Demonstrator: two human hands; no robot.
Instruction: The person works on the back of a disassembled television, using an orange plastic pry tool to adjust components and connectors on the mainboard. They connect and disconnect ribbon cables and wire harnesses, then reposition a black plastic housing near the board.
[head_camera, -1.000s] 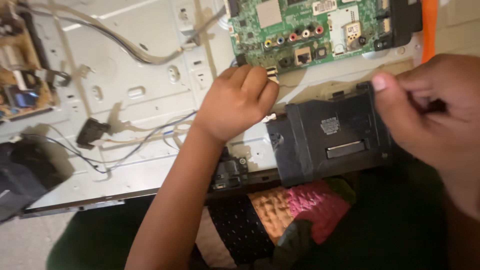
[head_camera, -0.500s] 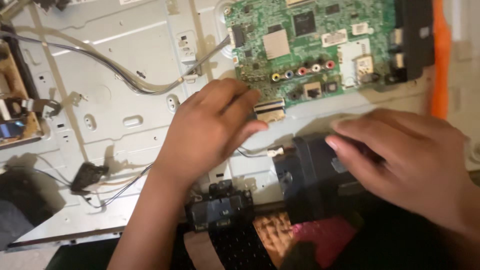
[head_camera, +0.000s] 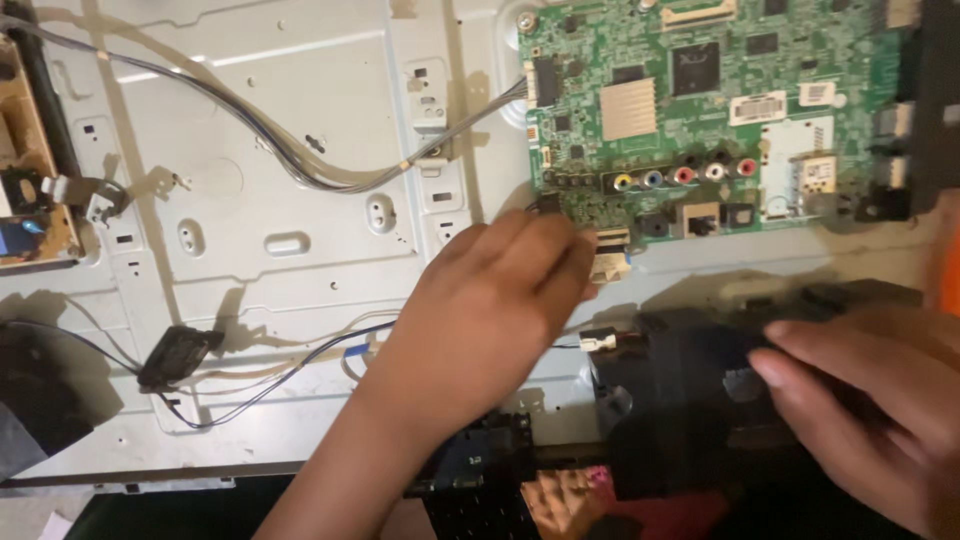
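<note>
A green circuit board (head_camera: 720, 110) with coloured round sockets sits at the upper right on a white metal back panel (head_camera: 270, 200). My left hand (head_camera: 490, 310) rests on the panel just below the board's lower left corner, its fingertips at a small flat connector (head_camera: 612, 252); whether it grips anything is hidden. My right hand (head_camera: 870, 410) lies on top of a black plastic speaker box (head_camera: 680, 400) at the lower right, fingers pressing it. A small white plug (head_camera: 597, 341) on thin wires sits at the box's left side.
A grey cable bundle (head_camera: 290, 150) runs from the upper left to the green board. A brown power board (head_camera: 25, 170) lies at the left edge. A small black module (head_camera: 178, 352) with thin wires sits at lower left. Patterned cloth (head_camera: 560, 500) shows below.
The view has shifted so the green board sits lower and larger. My left hand has stayed by the board's lower edge; my right hand has slid right over the black box.
</note>
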